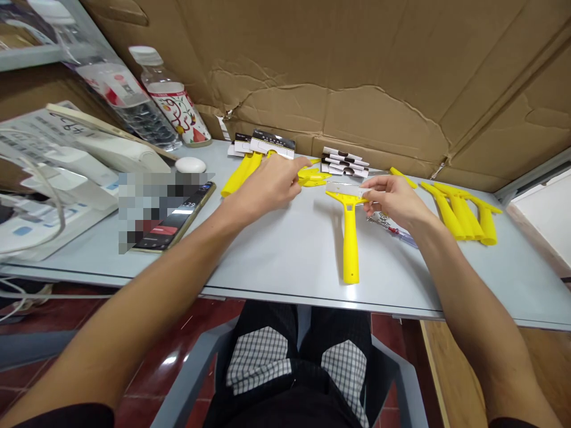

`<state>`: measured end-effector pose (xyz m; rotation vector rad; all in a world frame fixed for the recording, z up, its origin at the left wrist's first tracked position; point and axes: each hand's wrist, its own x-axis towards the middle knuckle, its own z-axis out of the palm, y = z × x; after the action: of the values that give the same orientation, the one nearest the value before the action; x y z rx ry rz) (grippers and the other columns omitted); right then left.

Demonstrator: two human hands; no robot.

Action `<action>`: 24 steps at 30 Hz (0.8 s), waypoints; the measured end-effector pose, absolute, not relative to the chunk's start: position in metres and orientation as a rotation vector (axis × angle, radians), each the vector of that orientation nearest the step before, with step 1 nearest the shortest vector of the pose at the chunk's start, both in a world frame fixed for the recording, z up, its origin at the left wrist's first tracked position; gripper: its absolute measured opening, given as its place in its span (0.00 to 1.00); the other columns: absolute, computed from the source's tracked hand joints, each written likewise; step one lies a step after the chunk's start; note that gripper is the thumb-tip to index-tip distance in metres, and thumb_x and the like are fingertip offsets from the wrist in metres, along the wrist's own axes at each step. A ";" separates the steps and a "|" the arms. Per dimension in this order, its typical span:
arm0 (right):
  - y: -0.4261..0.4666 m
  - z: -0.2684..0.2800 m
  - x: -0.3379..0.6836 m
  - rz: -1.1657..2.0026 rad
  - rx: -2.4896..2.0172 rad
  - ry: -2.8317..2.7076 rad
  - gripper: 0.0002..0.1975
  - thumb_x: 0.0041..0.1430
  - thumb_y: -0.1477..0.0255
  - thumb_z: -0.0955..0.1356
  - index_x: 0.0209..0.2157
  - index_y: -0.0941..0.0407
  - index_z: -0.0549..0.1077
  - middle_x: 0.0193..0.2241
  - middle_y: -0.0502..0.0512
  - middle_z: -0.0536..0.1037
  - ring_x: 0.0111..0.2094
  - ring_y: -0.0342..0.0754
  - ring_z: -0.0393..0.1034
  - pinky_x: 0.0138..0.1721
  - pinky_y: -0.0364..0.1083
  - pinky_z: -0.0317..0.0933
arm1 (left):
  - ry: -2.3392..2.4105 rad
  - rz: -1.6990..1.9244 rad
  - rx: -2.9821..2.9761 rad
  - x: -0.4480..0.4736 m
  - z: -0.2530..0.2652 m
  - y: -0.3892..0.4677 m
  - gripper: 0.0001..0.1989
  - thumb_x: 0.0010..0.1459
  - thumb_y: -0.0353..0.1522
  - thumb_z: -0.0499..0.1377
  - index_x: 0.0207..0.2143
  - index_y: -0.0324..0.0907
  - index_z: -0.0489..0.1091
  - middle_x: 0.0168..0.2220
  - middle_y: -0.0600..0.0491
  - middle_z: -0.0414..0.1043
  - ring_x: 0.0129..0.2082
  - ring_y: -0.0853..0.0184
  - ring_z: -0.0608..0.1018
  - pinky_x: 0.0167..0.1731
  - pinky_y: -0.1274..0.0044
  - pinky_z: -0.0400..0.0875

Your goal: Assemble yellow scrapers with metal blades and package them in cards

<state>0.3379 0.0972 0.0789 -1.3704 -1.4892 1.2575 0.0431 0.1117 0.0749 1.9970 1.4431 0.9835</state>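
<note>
A yellow scraper (350,241) lies on the table in front of me, its handle toward me and a metal blade (345,189) across its head. My right hand (395,201) pinches the right end of that head. Over a pile of small yellow plastic pieces (313,177) is my left hand (279,183), its fingers curled; whether a piece is between them is hidden. Just left of it are scrapers with yellow handles (241,175) and black-and-white cards (273,142) on their heads. A screwdriver (404,236) with a clear handle lies partly under my right hand.
Several bare yellow scraper handles (461,214) are grouped at the right. White-and-black packets (344,161) lie at the back by the cardboard wall (334,71). To the left are a phone (178,220), a white mouse (190,164), bottles (173,107) and white boxes with cables.
</note>
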 end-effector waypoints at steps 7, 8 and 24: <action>0.098 0.074 0.337 1.267 -1.330 -1.532 0.09 0.54 0.77 0.78 0.38 0.56 0.79 0.23 0.54 0.79 0.24 0.48 0.75 0.27 0.47 0.72 | 1.178 1.243 1.736 0.059 0.096 0.096 0.22 0.52 0.23 0.65 0.49 0.44 0.80 0.39 0.52 0.79 0.39 0.62 0.83 0.46 0.70 0.82; 0.098 0.073 0.338 1.269 -1.323 -1.538 0.10 0.54 0.76 0.78 0.38 0.56 0.79 0.23 0.54 0.79 0.24 0.48 0.75 0.28 0.47 0.73 | 1.128 1.278 1.624 0.064 0.097 0.093 0.21 0.52 0.22 0.65 0.49 0.44 0.79 0.39 0.52 0.79 0.38 0.63 0.84 0.44 0.70 0.83; 0.097 0.075 0.334 1.300 -1.229 -1.440 0.16 0.47 0.76 0.81 0.36 0.55 0.76 0.28 0.52 0.79 0.25 0.47 0.77 0.29 0.49 0.75 | 1.187 1.350 1.459 0.092 0.047 0.099 0.01 0.61 0.30 0.68 0.35 0.41 0.79 0.37 0.51 0.85 0.42 0.65 0.85 0.46 0.76 0.79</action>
<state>0.3336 0.0970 0.0748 -1.2295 -1.4401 1.2995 0.0919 0.0994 0.0469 1.4590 1.1866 1.3503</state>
